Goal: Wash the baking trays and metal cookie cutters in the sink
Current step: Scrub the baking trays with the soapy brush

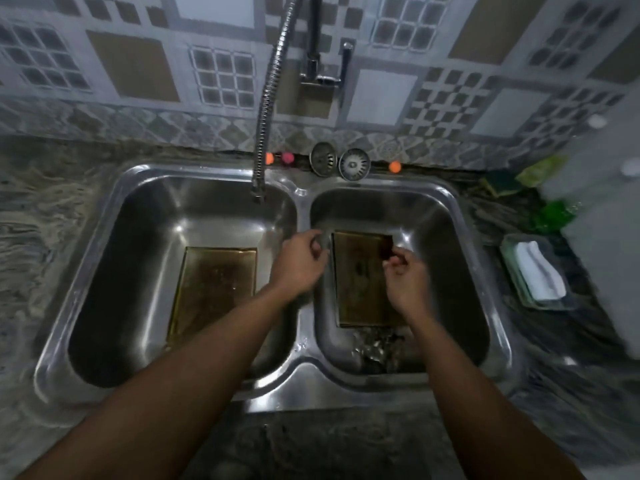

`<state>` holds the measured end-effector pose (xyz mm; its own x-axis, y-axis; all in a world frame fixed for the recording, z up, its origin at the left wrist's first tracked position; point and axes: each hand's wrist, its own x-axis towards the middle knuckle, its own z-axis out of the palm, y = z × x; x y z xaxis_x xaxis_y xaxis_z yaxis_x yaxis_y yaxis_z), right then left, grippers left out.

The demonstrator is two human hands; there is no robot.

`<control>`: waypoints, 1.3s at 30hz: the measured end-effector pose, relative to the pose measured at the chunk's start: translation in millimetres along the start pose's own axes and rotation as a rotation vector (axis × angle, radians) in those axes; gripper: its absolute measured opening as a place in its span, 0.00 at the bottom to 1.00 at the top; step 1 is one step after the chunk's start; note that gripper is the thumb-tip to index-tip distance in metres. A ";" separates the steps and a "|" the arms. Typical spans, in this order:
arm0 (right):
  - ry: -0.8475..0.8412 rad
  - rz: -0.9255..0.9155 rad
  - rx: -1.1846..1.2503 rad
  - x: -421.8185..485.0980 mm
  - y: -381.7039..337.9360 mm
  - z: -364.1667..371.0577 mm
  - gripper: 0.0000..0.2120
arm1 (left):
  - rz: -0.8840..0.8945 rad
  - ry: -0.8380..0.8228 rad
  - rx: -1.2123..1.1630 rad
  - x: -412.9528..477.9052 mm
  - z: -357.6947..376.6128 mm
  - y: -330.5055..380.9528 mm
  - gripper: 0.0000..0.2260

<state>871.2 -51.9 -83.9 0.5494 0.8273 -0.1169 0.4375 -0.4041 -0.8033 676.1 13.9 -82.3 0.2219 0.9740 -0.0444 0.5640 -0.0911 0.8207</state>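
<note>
**One head-worn camera, angled down at the sink (301, 216)**

A single wide-angle view looks from the person's head, forward and down. It stands close over the sink, which fills the middle. The bench (52, 209) runs off both sides; the tiled wall (131, 64) closes the top, curved by the lens.

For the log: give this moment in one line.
left hand: grips cutter | right hand: curled, hold unclear | trays: one per basin

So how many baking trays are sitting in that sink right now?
2. One brownish rectangular metal baking tray lies flat in the left basin; a second baking tray lies flat in the right basin. Another stacked underneath either would be hidden.
</note>
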 end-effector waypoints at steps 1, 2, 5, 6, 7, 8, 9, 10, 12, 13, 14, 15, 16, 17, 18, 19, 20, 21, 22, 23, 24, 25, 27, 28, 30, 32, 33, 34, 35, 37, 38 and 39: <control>-0.010 0.016 -0.026 3.5 8.8 -8.7 0.15 | -0.011 -0.026 -0.008 0.6 9.7 6.7 0.16; -0.025 0.026 -0.051 6.1 15.0 -17.3 0.15 | -0.022 -0.056 -0.013 1.9 19.2 11.6 0.15; -0.101 0.098 -0.135 16.7 37.3 -35.3 0.14 | -0.052 -0.115 0.058 8.2 48.0 15.8 0.15; -0.131 0.123 -0.151 21.0 46.7 -37.6 0.14 | -0.079 -0.126 0.084 10.1 58.0 14.9 0.16; -0.168 0.141 -0.163 24.8 55.8 -39.3 0.14 | -0.114 -0.136 0.101 10.7 66.1 14.0 0.17; -0.193 0.151 -0.181 27.8 62.9 -40.2 0.14 | -0.153 -0.148 0.108 11.2 73.6 11.5 0.18; -0.216 0.168 -0.207 32.1 72.3 -41.8 0.14 | -0.185 -0.158 0.111 11.1 81.3 9.6 0.18; -0.237 0.177 -0.224 35.7 78.4 -42.6 0.14 | -0.215 -0.167 0.110 11.2 88.1 7.4 0.18; -0.278 0.197 -0.262 45.1 93.1 -39.1 0.14 | -0.266 -0.177 0.110 12.3 99.9 1.0 0.18; -0.286 0.202 -0.281 50.8 101.7 -34.5 0.14 | -0.290 -0.173 0.116 13.8 105.8 -2.4 0.18; -0.290 0.206 -0.291 56.3 109.5 -29.4 0.12 | -0.315 -0.160 0.128 15.5 110.9 -5.3 0.18; -0.290 0.203 -0.299 62.2 118.8 -23.7 0.10 | -0.332 -0.144 0.140 17.7 115.8 -7.8 0.17; -0.294 0.203 -0.300 67.3 125.5 -18.8 0.08 | -0.356 -0.139 0.153 20.1 120.5 -9.7 0.17; -0.297 0.196 -0.309 71.2 129.8 -15.0 0.07 | -0.379 -0.142 0.160 22.1 125.2 -12.2 0.18; -0.299 0.183 -0.325 74.3 132.2 -13.0 0.07 | -0.400 -0.159 0.170 23.7 129.1 -13.4 0.18; -0.300 0.180 -0.335 76.9 133.0 -11.7 0.06 | -0.409 -0.182 0.184 25.3 132.9 -16.0 0.17; -0.300 0.187 -0.342 79.2 134.1 -10.6 0.07 | -0.419 -0.203 0.197 26.5 136.6 -19.2 0.14; -0.299 0.209 -0.342 81.8 137.0 -8.8 0.07 | -0.424 -0.219 0.210 28.1 140.4 -22.9 0.12; -0.297 0.226 -0.333 83.8 139.7 -6.9 0.09 | -0.439 -0.226 0.218 29.6 143.7 -27.3 0.10; -0.299 0.246 -0.311 85.5 142.2 -5.1 0.10 | -0.461 -0.226 0.219 31.1 146.2 -31.2 0.09; -0.290 0.266 -0.301 86.8 144.9 -3.4 0.12 | -0.488 -0.220 0.224 32.2 147.9 -32.9 0.09; -0.278 0.281 -0.293 87.9 147.7 -2.1 0.13 | -0.503 -0.209 0.231 32.7 149.0 -34.6 0.09; -0.273 0.290 -0.305 88.8 149.6 -0.6 0.14 | -0.521 -0.186 0.228 33.3 150.9 -37.1 0.10; -0.271 0.292 -0.311 88.5 147.9 -0.8 0.15 | -0.531 -0.176 0.220 33.3 150.6 -36.1 0.11; -0.250 0.290 -0.308 88.6 145.8 -1.8 0.16 | -0.548 -0.154 0.200 33.4 150.1 -34.6 0.10; -0.246 0.271 -0.321 88.2 143.6 -4.2 0.13 | -0.561 -0.145 0.178 33.0 150.3 -32.5 0.09; -0.254 0.256 -0.319 87.4 142.8 -5.9 0.11 | -0.561 -0.141 0.172 33.2 150.1 -31.3 0.09; -0.260 0.246 -0.321 86.7 142.4 -7.6 0.09 | -0.562 -0.137 0.165 33.4 148.9 -28.5 0.09; -0.257 0.237 -0.319 86.4 142.9 -8.9 0.08 | -0.562 -0.132 0.155 33.9 148.2 -27.2 0.09; -0.239 0.206 -0.308 86.9 142.6 -12.4 0.08 | -0.573 -0.124 0.128 34.7 146.5 -23.3 0.09; -0.240 0.190 -0.297 87.1 141.8 -14.1 0.08 | -0.575 -0.117 0.116 35.0 145.0 -20.8 0.09; -0.240 0.176 -0.284 87.2 140.4 -15.8 0.08 | -0.573 -0.105 0.104 35.2 143.8 -18.8 0.10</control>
<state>991.8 -42.6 -197.7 0.4666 0.7897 -0.3983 0.5489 -0.6116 -0.5697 787.6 20.0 -181.2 -0.0666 0.8489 -0.5244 0.6907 0.4185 0.5898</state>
